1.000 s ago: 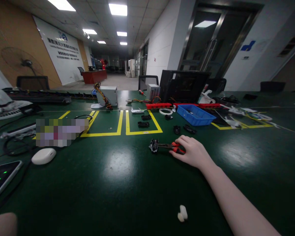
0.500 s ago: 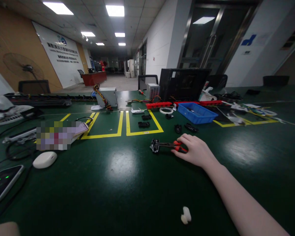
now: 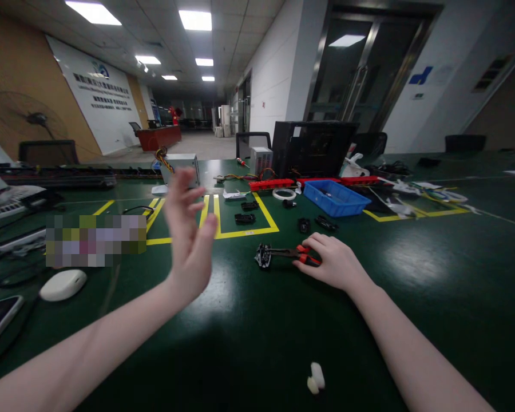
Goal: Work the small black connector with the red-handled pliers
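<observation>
Red-and-black handled pliers [image 3: 288,252] lie level just over or on the green table [image 3: 257,349], with my right hand [image 3: 332,260] wrapped round their grips. At their jaws is a small black-and-silver part [image 3: 264,256]; whether the jaws grip it or only touch it I cannot tell. My left hand [image 3: 189,240] is raised in the air left of that part, fingers apart and slightly blurred, holding nothing. Beyond the pliers lie small black pieces, two [image 3: 313,224] by the blue tray [image 3: 339,200] and two [image 3: 244,218] inside a yellow tape outline.
Two small white pieces [image 3: 316,377] lie near the front edge. A white rounded case [image 3: 63,285] and a lit device [image 3: 0,320] are on the left. A black computer case [image 3: 313,149], a red strip [image 3: 272,184] and a power supply [image 3: 184,166] stand farther back.
My left hand has come up from the lower left corner to mid-view, opened. The right hand keeps its hold on the pliers. The whole view has shifted slightly.
</observation>
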Motion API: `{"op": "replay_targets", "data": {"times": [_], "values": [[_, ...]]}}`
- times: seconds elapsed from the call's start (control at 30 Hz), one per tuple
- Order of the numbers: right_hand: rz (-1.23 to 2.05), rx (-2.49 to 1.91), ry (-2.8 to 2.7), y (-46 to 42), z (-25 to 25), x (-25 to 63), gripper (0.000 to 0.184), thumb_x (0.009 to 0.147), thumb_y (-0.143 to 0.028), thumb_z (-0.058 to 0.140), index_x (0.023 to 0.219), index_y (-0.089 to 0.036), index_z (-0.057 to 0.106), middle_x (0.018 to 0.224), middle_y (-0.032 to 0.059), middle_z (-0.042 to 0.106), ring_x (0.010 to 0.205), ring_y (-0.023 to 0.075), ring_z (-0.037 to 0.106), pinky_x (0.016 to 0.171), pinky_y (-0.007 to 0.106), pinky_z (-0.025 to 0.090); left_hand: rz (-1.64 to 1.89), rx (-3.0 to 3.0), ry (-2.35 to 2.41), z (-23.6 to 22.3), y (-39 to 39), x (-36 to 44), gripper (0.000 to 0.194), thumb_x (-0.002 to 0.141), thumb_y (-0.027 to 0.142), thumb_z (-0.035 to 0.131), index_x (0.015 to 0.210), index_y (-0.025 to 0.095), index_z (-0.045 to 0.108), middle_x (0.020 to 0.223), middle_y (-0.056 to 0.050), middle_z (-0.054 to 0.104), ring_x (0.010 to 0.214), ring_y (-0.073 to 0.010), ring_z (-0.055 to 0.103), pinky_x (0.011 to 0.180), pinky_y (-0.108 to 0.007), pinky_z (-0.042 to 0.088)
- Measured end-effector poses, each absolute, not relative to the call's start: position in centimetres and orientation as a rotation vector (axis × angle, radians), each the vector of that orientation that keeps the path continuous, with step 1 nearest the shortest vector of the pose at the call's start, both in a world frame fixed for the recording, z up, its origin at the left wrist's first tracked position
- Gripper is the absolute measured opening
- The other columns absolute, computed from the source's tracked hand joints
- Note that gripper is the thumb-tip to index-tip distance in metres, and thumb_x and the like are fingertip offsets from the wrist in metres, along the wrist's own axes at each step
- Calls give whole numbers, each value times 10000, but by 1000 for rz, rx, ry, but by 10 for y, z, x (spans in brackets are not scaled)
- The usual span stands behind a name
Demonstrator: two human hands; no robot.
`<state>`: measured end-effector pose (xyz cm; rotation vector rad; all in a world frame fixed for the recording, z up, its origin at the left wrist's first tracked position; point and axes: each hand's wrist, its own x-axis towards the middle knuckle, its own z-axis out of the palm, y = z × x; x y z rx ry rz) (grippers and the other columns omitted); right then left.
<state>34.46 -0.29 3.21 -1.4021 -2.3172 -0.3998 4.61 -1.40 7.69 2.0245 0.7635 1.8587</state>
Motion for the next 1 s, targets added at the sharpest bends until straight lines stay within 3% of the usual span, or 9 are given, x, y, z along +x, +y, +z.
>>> {"op": "replay_targets", "data": {"times": [0.1,0.17,0.27,0.4,0.6,0.73,0.87,1.0], "values": [[-395,-1403,-2321,-3,33,344,321,791,-512,601,903,-212,610,916,56,634,785,200,593,685,325,435,1375,2257,724,49,0,66,411,941,234,498,1347,253,431,1369,-99,445,1279,-251,419,1036,-435,408],[-392,-1402,-2329,-4,33,344,313,790,-505,603,904,-214,611,918,56,635,791,201,595,685,325,438,1070,2367,723,29,8,77,432,899,219,551,1322,242,464,1371,-108,449,1306,-268,398,1091,-480,354],[-385,-1399,-2345,-4,33,344,309,794,-500,603,901,-210,607,918,56,634,800,200,594,695,326,442,872,2409,717,10,16,84,520,843,222,625,1334,224,452,1361,-119,467,1289,-276,423,1095,-489,356],[-352,-1423,-2352,-3,30,345,328,805,-517,590,917,-208,597,930,52,627,806,196,590,699,326,444,807,2413,744,4,24,84,555,831,205,638,1346,204,433,1268,-115,549,1190,-253,511,1031,-441,423],[-310,-1416,-2353,-7,33,340,321,807,-508,591,929,-211,594,943,51,630,817,194,595,708,326,447,804,2434,830,5,28,82,365,809,221,678,1155,194,567,1127,-80,626,1061,-239,569,929,-414,442],[-290,-1404,-2360,-9,36,334,300,790,-487,616,913,-213,601,938,48,640,816,193,607,706,319,447,816,2509,943,7,25,78,226,772,289,728,963,220,629,1064,-36,652,1133,-270,529,1010,-499,321],[-282,-1407,-2361,-8,35,334,294,783,-482,625,907,-216,608,929,42,642,802,189,606,688,313,445,864,2514,923,5,25,74,205,774,315,731,931,223,635,1067,-23,638,1182,-259,507,1094,-539,197],[-261,-1394,-2376,-7,33,334,311,783,-499,620,907,-214,606,923,40,634,799,185,598,685,308,442,919,2437,814,3,28,74,189,767,268,729,900,182,626,1185,-83,557,1163,-257,521,1025,-457,372]]}}
